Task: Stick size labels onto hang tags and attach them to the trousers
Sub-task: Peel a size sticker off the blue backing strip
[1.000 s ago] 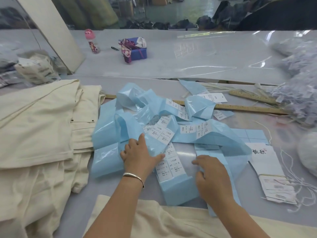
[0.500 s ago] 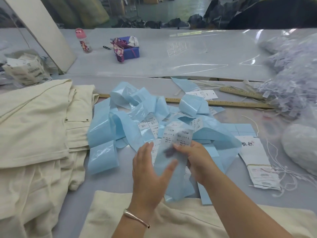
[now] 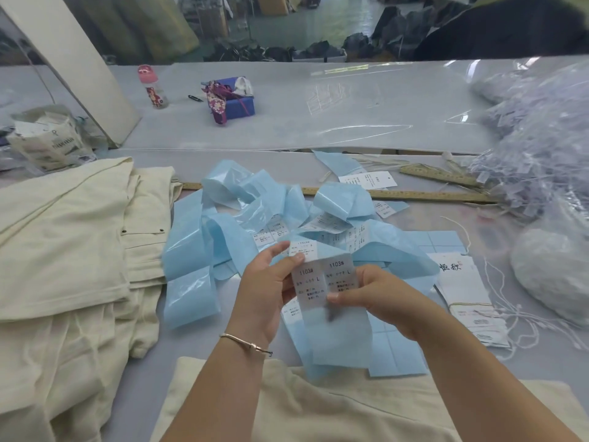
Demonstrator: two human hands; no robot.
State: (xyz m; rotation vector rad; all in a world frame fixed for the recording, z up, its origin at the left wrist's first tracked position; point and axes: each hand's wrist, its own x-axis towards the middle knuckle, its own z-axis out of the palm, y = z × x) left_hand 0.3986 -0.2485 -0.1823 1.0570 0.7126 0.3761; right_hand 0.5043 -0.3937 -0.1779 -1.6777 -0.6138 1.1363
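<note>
Both hands hold up one strip of blue backing paper (image 3: 338,342) that carries white size labels (image 3: 322,279) printed "1103#" and "L". My left hand (image 3: 267,288) pinches the strip's top left corner; my right hand (image 3: 373,298) grips its right edge. Behind lies a tangled heap of blue label strips (image 3: 251,218). White hang tags (image 3: 468,301) with strings lie to the right. Cream trousers (image 3: 63,250) are stacked at the left, and another pair (image 3: 318,409) lies below my arms.
Two wooden rulers (image 3: 430,196) lie behind the heap. A clear bag of pale tag pins (image 3: 541,154) and a white bundle (image 3: 551,272) sit at the right. A bottle (image 3: 153,87), a blue box (image 3: 237,98) and a printed bag (image 3: 51,141) stand further back.
Both hands were flat on the strips on the table; they have picked one label strip up and now hold it higher, closer to the camera.
</note>
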